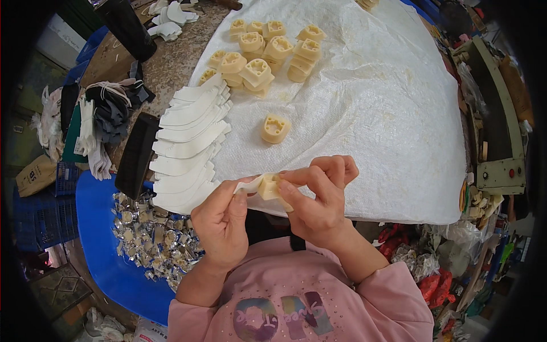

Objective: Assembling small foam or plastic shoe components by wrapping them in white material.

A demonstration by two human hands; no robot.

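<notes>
Both hands wrap a block: the left hand [222,219] pinches a white strip [246,185], the right hand [313,196] grips the cream block [269,186]. Next, seemingly, pressing the strip flat; spare strips [188,149] lie at ten o'clock.

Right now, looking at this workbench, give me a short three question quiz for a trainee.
1. True or false: both hands are on the same cream block.
2. Where does the fanned stack of white curved strips lie? A) left edge of the white sheet B) in the blue tub C) on the person's lap
3. How many cream blocks lie alone on the white sheet, apart from the pile of cream blocks?

Key:
1. True: the left hand and right hand pinch one cream block with a white strip.
2. A
3. One, the lone cream block.
</notes>
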